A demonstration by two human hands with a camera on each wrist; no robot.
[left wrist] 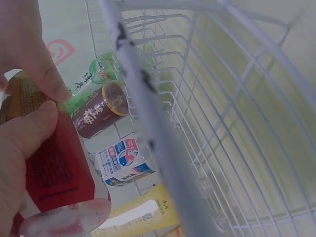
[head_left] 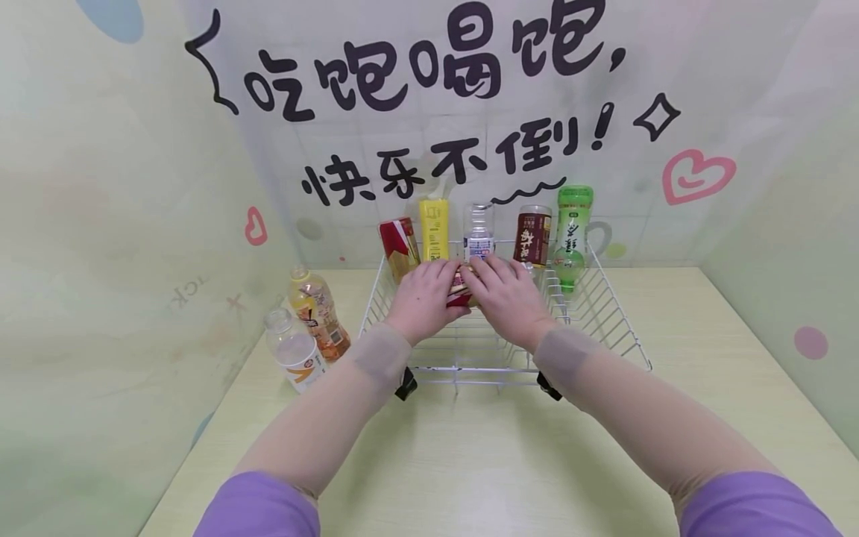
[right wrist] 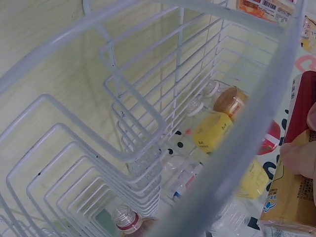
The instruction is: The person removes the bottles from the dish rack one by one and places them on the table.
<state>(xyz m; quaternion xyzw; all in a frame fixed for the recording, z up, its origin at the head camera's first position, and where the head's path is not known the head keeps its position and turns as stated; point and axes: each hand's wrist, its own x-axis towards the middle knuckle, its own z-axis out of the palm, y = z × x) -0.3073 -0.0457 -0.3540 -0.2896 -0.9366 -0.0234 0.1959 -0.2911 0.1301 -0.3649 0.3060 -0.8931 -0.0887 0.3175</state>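
Note:
Both hands meet over the middle of a white wire rack [head_left: 463, 368]. The left hand [head_left: 426, 298] and right hand [head_left: 511, 302] together grip a red and gold bottle [head_left: 459, 291] with boxy sides. Fingers cover much of it in the head view. In the left wrist view the bottle's red side [left wrist: 61, 158] and clear end show between thumb and fingers. The right wrist view shows its tan side [right wrist: 291, 192] under a fingertip. Behind the hands lean a similar red and gold bottle [head_left: 399, 250], a yellow bottle [head_left: 435, 227], a clear labelled bottle [head_left: 479, 235], a brown-labelled bottle [head_left: 533, 235] and a green bottle [head_left: 573, 231].
Left of the rack, an amber drink bottle [head_left: 321, 317] and a clear bottle with an orange and white label [head_left: 295, 354] stand on the pale table [head_left: 479, 455]. A printed backdrop [head_left: 429, 119] rises behind the rack. Black clips [head_left: 406, 384] sit at its front.

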